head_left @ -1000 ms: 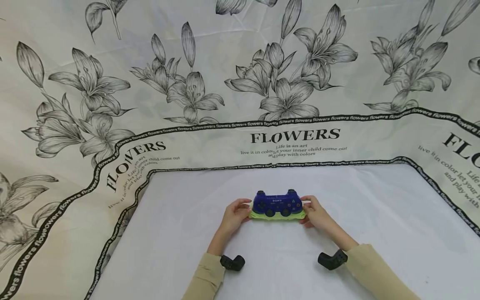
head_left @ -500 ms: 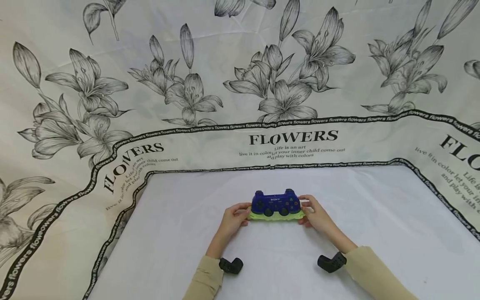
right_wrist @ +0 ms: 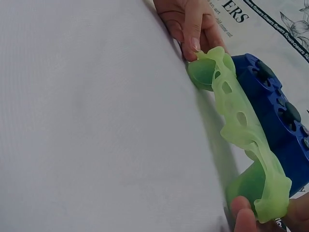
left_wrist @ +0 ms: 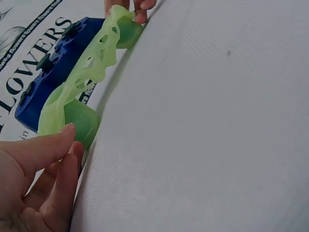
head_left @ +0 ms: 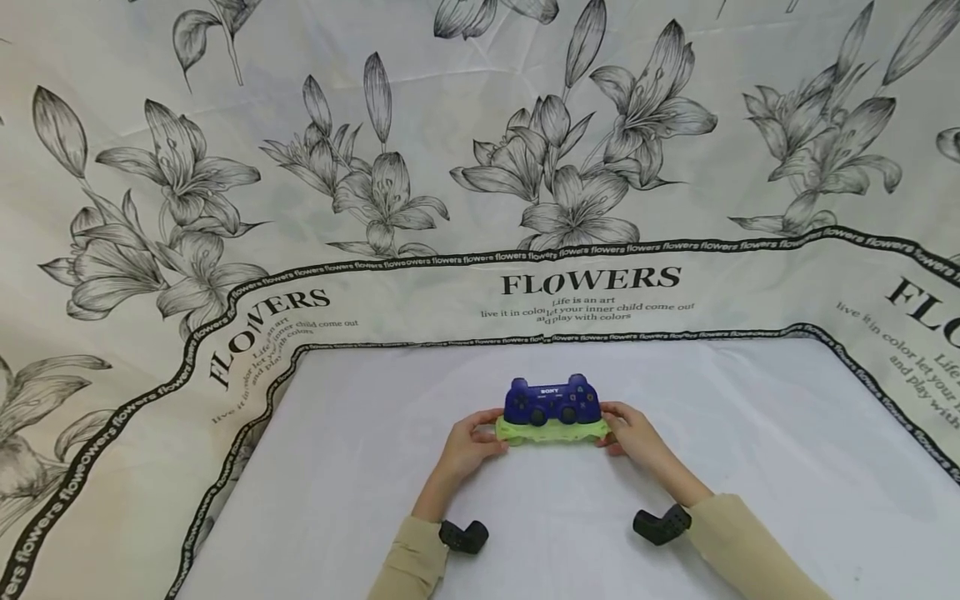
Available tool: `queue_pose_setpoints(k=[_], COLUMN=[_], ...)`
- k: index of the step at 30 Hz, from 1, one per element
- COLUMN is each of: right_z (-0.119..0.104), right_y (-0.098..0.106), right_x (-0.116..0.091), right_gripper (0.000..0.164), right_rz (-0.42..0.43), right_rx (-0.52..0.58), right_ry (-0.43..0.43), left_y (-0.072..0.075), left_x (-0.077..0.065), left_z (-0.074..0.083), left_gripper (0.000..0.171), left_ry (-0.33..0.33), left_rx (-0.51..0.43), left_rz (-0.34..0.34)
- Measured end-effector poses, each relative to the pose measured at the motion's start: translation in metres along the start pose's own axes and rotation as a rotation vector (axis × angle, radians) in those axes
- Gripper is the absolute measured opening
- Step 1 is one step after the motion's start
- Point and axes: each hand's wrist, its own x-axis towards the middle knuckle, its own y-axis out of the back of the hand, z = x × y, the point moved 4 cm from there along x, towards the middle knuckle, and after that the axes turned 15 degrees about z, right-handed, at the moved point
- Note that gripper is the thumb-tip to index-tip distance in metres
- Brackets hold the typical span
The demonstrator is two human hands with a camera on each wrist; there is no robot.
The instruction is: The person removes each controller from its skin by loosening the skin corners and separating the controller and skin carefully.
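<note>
A blue Sony game controller (head_left: 552,400) sits upright behind a stretchy, translucent green silicone cover (head_left: 551,431) near the middle of the table. In the left wrist view, the cover (left_wrist: 77,82) hangs off the near side of the controller (left_wrist: 67,58), its button holes and hollow grip pockets showing. My left hand (head_left: 467,446) pinches the cover's left end between thumb and fingers. At the right end, my right hand (head_left: 636,435) holds the other grip pocket; in the right wrist view its fingertips reach inside the cover (right_wrist: 231,104). The controller's grips are hidden behind the green material.
A white cloth (head_left: 555,517) covers the table. Behind and at the sides stands a flower-printed curtain (head_left: 420,200) with black lettering. Each wrist carries a black camera mount, the left mount (head_left: 465,537) and the right mount (head_left: 662,525).
The green cover has come further down from the controller's front, so more of the blue body shows. My left fingers have shifted along the cover's left end. Both hands still hold it.
</note>
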Motion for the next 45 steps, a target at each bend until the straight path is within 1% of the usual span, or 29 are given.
queue_pose_setpoints(k=[3,7,14,18,21,26,30,33,36,39,42,45], right_z=[0.0,0.0,-0.001,-0.001,-0.002,0.001,0.004,0.007,0.01,0.013,0.014,0.015], right_y=[-0.001,-0.002,-0.006,-0.007,-0.006,-0.003,0.002,0.006,0.009,0.01,0.011,0.012], right_x=[0.002,0.002,-0.002,-0.003,-0.004,-0.006,-0.008,-0.008,-0.008,-0.007,-0.006,-0.006], right_gripper=[0.042,0.042,0.043,0.043,0.046,0.05,0.05,0.056,0.06,0.063,0.057,0.051], right_rz=[0.005,0.013,0.01,0.006,-0.036,-0.14,-0.211,-0.249,-0.263,-0.244,-0.206,-0.18], right_rx=[0.012,0.018,0.028,0.029,0.039,0.064,0.062,0.058,0.06,0.066,0.086,0.104], right_ry=[-0.004,-0.012,-0.064,-0.066,-0.046,-0.018,0.02,0.063,0.103,0.131,0.143,0.147], left_y=[-0.001,-0.004,-0.004,-0.004,-0.004,-0.004,-0.005,-0.007,-0.007,-0.007,-0.006,-0.005], left_x=[0.0,0.005,0.004,0.005,0.006,0.007,0.005,0.005,0.007,0.008,0.009,0.01], left_z=[0.001,-0.012,-0.014,-0.015,-0.016,-0.016,-0.013,-0.01,-0.009,-0.011,-0.012,-0.008], left_gripper=[0.054,0.057,0.062,0.06,0.058,0.055,0.051,0.048,0.048,0.048,0.047,0.046], left_ry=[-0.007,-0.011,-0.005,-0.012,-0.019,-0.031,-0.047,-0.072,-0.077,-0.037,0.016,0.028], left_rx=[0.026,0.069,0.124,0.15,0.162,0.186,0.202,0.212,0.197,0.15,0.077,-0.013], left_rz=[0.034,0.075,0.107,0.118,0.132,0.159,0.165,0.153,0.115,0.058,-0.006,-0.057])
